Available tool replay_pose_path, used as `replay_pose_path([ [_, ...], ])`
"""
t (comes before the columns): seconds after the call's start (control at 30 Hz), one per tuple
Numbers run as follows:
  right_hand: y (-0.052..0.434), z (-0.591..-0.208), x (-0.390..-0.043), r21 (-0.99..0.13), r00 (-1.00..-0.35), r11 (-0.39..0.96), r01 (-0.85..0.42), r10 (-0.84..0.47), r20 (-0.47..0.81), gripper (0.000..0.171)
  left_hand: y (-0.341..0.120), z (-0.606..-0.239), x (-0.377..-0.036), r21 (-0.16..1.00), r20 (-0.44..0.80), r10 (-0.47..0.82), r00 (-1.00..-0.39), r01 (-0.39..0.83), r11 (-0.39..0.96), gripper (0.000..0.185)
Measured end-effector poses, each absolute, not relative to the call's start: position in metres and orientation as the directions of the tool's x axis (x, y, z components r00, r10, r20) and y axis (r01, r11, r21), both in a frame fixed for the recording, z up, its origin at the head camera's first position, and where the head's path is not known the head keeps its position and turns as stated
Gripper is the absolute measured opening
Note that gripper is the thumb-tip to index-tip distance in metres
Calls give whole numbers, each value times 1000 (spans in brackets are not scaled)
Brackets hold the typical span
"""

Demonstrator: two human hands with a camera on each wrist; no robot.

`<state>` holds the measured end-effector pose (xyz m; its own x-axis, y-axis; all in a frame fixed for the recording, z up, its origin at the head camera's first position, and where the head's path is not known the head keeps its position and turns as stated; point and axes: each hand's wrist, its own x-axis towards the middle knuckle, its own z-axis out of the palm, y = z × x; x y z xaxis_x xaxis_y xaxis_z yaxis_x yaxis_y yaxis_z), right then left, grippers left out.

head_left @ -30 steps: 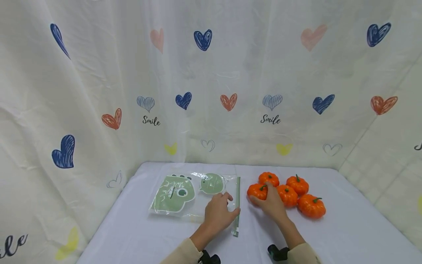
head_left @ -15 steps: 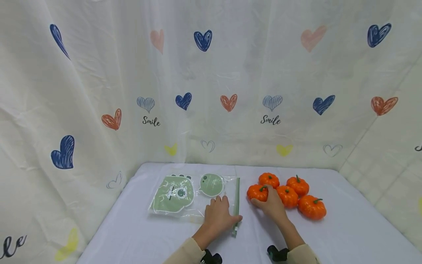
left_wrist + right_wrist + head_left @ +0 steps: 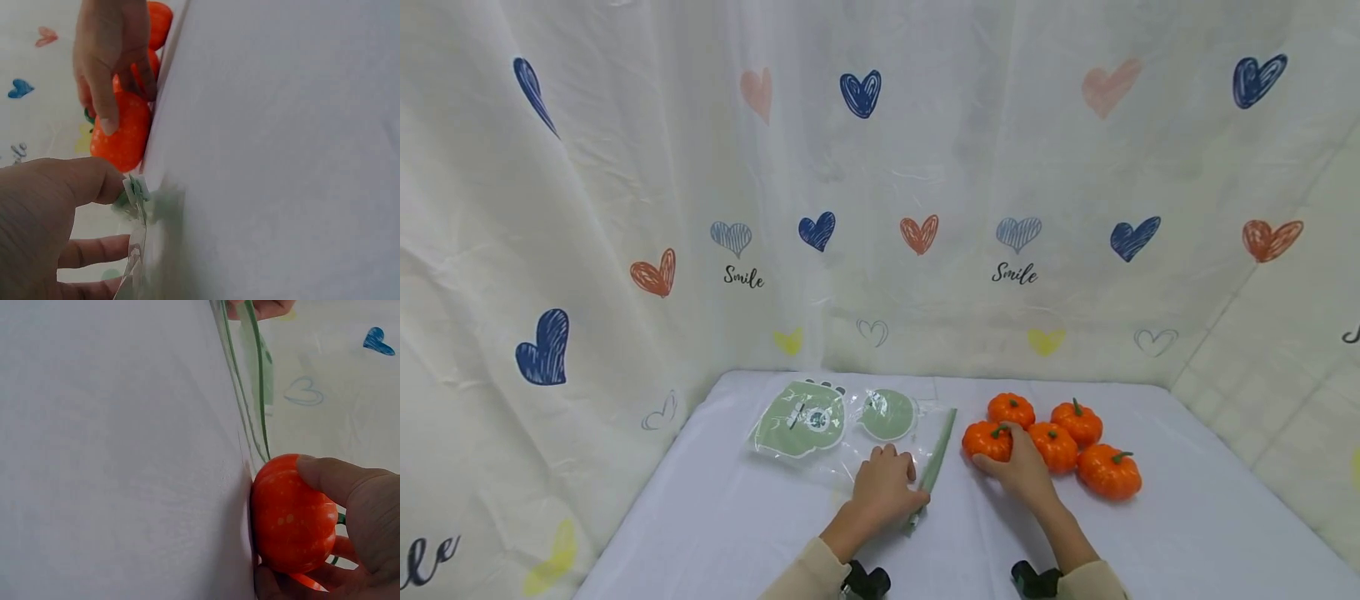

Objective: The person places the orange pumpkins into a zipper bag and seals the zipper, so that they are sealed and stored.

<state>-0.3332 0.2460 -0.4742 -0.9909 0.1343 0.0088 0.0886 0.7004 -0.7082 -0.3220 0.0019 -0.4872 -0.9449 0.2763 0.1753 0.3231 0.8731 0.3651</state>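
My left hand pinches the near end of the green zip edge of a clear zip-top bag printed with a green cartoon dinosaur. In the left wrist view, the thumb presses one side of the bag's edge and the fingers lie on the other. The bag's mouth shows parted in the right wrist view, its two green strips spread. My right hand grips a small orange pumpkin with a green stem. Thumb and fingers wrap the pumpkin, which sits close on the cloth.
Several more orange pumpkins cluster just right of and behind the gripped one. A white cloth covers the table. Behind it hangs a pale curtain printed with hearts. Both wrists wear small black cameras.
My left hand first spreads over the bag, then pinches its zip edge and draws it slightly left, tilting the near end inward. The bag's printed part shifts and bulges. My right hand keeps its hold.
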Motion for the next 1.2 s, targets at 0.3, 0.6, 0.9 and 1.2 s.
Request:
replay_pose_path([
  [0.3,249,-476,-332,-706,-992,704,77,123,14,94,-14,-489,-328,331,189,349,-918,395,857,21],
  [0.6,252,-473,-332,-707,-995,704,61,99,13,94,-24,-491,-337,319,230,352,-907,412,854,15],
  [0.9,257,-453,-336,-748,-999,664,4,38,28,94,-29,-486,-340,384,333,339,-880,455,804,14],
  [1.2,255,-446,-342,-766,-999,643,-16,26,42,95,-32,-484,-343,388,411,348,-843,507,770,21],
])
